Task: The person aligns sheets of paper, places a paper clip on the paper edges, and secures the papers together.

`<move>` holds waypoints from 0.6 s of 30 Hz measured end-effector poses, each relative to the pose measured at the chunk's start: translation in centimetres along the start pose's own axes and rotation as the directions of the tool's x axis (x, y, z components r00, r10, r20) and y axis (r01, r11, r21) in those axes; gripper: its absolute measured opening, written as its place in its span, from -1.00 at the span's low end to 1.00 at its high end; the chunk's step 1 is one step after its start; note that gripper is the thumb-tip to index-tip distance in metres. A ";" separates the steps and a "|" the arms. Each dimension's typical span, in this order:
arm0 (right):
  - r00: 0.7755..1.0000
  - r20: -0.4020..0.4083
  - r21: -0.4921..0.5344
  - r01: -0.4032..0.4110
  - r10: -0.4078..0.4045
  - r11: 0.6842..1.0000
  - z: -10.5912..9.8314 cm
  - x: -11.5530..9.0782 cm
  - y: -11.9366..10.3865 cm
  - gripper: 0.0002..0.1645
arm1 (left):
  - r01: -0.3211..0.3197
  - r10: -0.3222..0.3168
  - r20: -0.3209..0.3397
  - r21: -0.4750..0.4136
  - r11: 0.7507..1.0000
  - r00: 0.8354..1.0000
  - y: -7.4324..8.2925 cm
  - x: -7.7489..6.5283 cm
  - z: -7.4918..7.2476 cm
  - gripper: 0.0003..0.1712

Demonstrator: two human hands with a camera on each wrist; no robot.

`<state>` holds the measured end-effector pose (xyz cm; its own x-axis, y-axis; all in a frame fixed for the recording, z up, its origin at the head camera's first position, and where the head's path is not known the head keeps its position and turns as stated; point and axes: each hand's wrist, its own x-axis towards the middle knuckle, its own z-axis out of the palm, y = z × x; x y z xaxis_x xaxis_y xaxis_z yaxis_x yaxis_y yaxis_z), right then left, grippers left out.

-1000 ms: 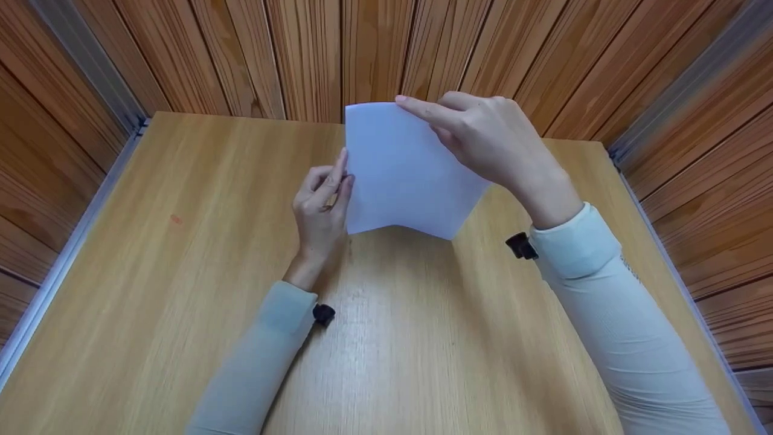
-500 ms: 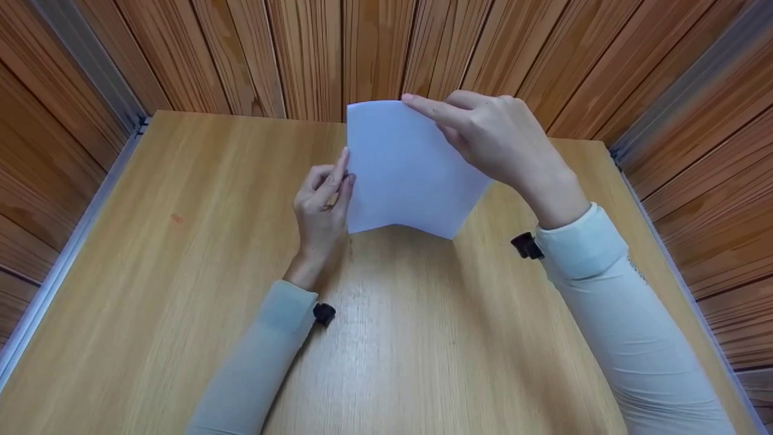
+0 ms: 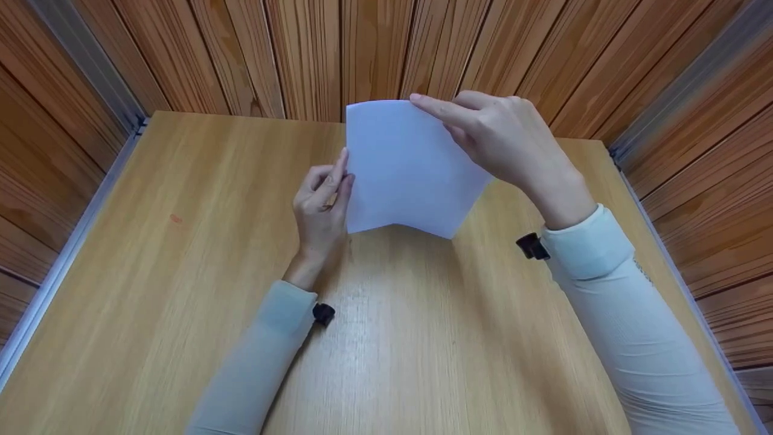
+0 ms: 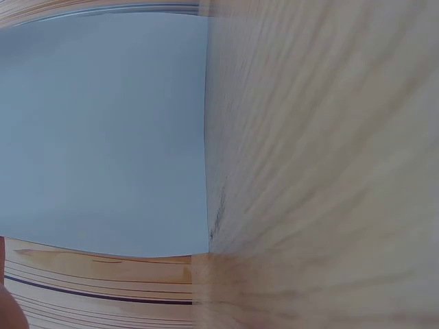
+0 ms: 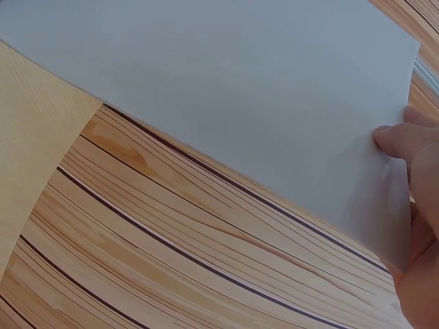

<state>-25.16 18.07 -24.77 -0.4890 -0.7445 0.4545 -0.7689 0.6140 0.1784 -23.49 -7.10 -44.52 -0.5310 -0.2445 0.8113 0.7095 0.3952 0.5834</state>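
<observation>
A white sheet of paper (image 3: 407,172) stands upright at the back middle of the table, bowed, with its lower edge bent in the middle. My left hand (image 3: 321,202) pinches its left edge between thumb and fingers. At the upper right my right hand (image 3: 507,139) holds the sheet, index finger stretched along the top edge. The right wrist view shows that hand (image 5: 420,199) with its thumb on the face of the paper (image 5: 240,89) and the rest of the fingers behind. In the left wrist view the sheet's straight lower edge meets the tabletop; only a fingertip shows at the lower left.
The wooden table (image 3: 181,326) reaches back to a plank wall (image 3: 308,54), with more plank walls at both sides. Metal rails (image 3: 66,254) run along the table's side edges. A small reddish mark (image 3: 176,219) lies on the left of the tabletop.
My right hand has slid a little to the right along the paper's top edge. The left hand and the sheet have stayed nearly still.
</observation>
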 end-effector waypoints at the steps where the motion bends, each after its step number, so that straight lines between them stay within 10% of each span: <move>1: 1.000 0.002 -0.001 -0.003 0.003 1.000 0.0 -0.1 0.0 -0.38 | 0.001 -0.001 0.002 -0.001 1.000 1.000 0.0 0.0 0.0 -0.57; 18: 1.000 -0.006 0.008 -0.027 0.027 1.000 0.0 -0.8 0.5 -0.35 | 0.015 -0.015 0.006 -0.023 1.000 1.000 0.1 0.0 0.0 -0.57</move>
<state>-25.18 18.96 -25.00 -0.5074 -0.7260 0.4642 -0.7587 0.6318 0.1589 -23.43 -7.06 -44.48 -0.5446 -0.2448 0.8022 0.7117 0.3711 0.5965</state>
